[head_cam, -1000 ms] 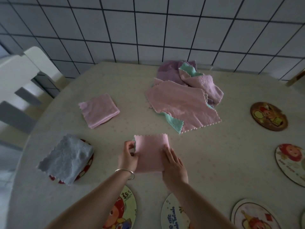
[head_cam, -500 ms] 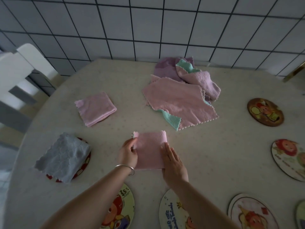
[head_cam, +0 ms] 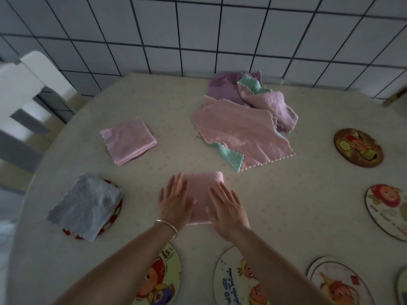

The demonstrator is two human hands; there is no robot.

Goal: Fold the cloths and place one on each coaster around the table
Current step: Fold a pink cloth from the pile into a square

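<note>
1. Pink cloth (head_cam: 203, 194), folded, is pressed flat on table (head_cam: 286, 205) by left hand (head_cam: 176, 201) and right hand (head_cam: 228, 208); fingers are straight, nothing is gripped.
2. Fabric is judged soft, light, floppy.
3. Pinching at the folded edge is advised so layers are kept together.

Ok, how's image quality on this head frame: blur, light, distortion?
Head view: dim, flat light, no glare; left hand slightly motion-blurred, right hand a bit sharper; wide-angle bends the wall tiles and table edge; cloths stay readable.
</note>
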